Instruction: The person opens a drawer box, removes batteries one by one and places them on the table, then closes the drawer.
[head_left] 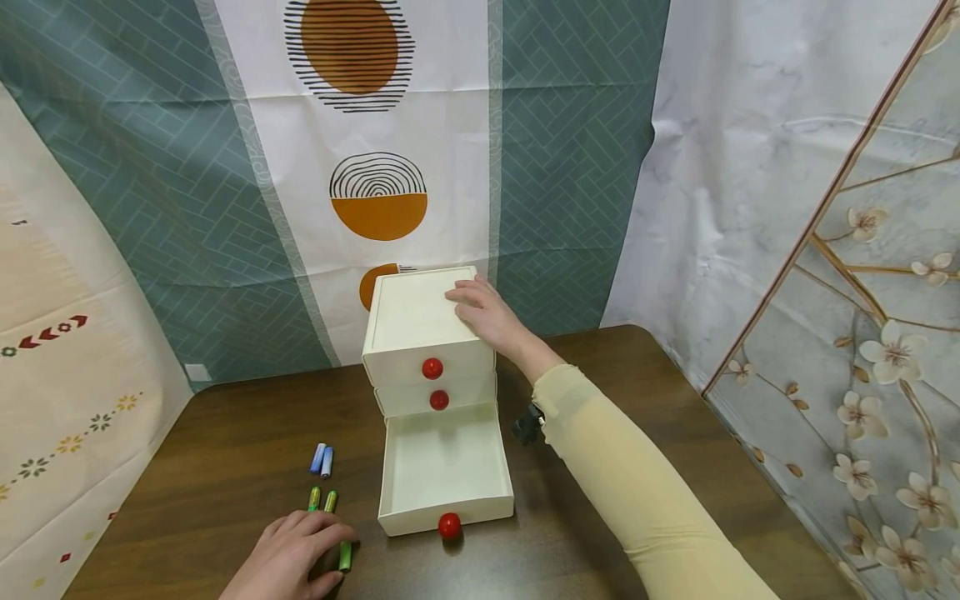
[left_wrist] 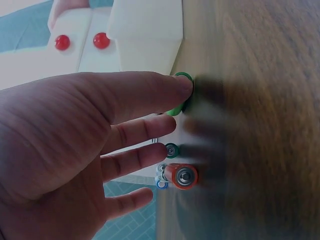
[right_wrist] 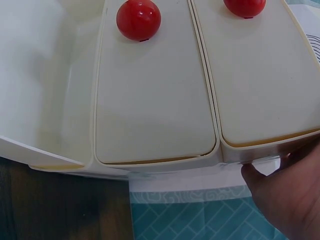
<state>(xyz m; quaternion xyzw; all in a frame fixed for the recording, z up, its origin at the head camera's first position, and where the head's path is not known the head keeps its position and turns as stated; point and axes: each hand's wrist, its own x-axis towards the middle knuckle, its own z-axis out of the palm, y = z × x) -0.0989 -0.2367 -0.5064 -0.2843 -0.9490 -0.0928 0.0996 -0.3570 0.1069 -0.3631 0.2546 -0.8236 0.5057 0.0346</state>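
Note:
A white cabinet (head_left: 423, 308) with three drawers and red ball knobs stands on the table. Its bottom drawer (head_left: 446, 467) is pulled out and bare inside. My right hand (head_left: 491, 315) rests on the cabinet top near its right edge, fingers relaxed; its thumb shows beside the wall in the right wrist view. My left hand (head_left: 292, 554) pinches a green battery (head_left: 345, 557), the thumb at its end and the index finger hidden in the left wrist view. Two green batteries (head_left: 331, 501) lie just beyond. An orange battery (left_wrist: 183, 176) shows behind the fingers.
Two blue batteries (head_left: 327, 462) lie farther back, left of the drawer. The brown wooden table (head_left: 247, 450) extends to both sides. A patterned cloth (head_left: 375, 125) hangs behind it, with a floral cloth (head_left: 862, 400) along the right side.

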